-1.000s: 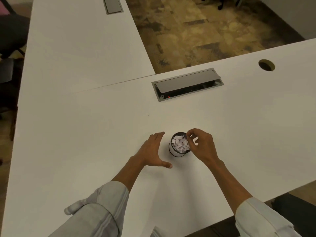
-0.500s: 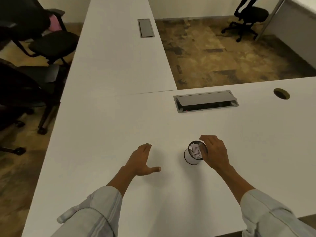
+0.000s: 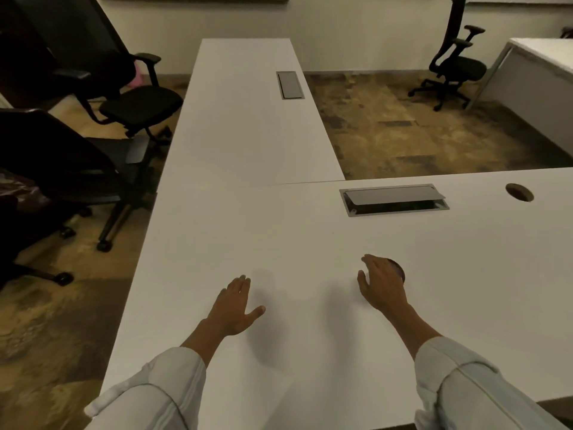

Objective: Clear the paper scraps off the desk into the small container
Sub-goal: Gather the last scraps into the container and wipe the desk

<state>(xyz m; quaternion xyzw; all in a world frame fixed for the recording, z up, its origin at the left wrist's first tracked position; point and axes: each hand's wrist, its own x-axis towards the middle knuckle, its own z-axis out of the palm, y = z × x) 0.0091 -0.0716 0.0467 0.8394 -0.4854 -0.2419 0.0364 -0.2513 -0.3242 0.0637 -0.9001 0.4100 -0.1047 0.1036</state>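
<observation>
The small round container [image 3: 399, 270] stands on the white desk [image 3: 310, 237], right of centre. Only a dark arc of its rim shows. My right hand [image 3: 381, 285] lies over its top, fingers draped around it and thumb down its left side. The paper scraps inside are hidden by that hand. My left hand [image 3: 237, 305] rests flat on the desk well to the left of the container, fingers apart, holding nothing. No loose scraps show on the desk surface.
A grey cable hatch [image 3: 393, 199] and a round cable hole [image 3: 519, 192] sit further back on the desk. A second white desk [image 3: 248, 119] joins at the back. Black office chairs [image 3: 124, 97] stand along the left edge, and another chair [image 3: 455, 63] stands far right.
My right hand went from pinching over the container's mouth to covering its top. My left hand slid left, away from it. The view has tilted up, showing more of the room.
</observation>
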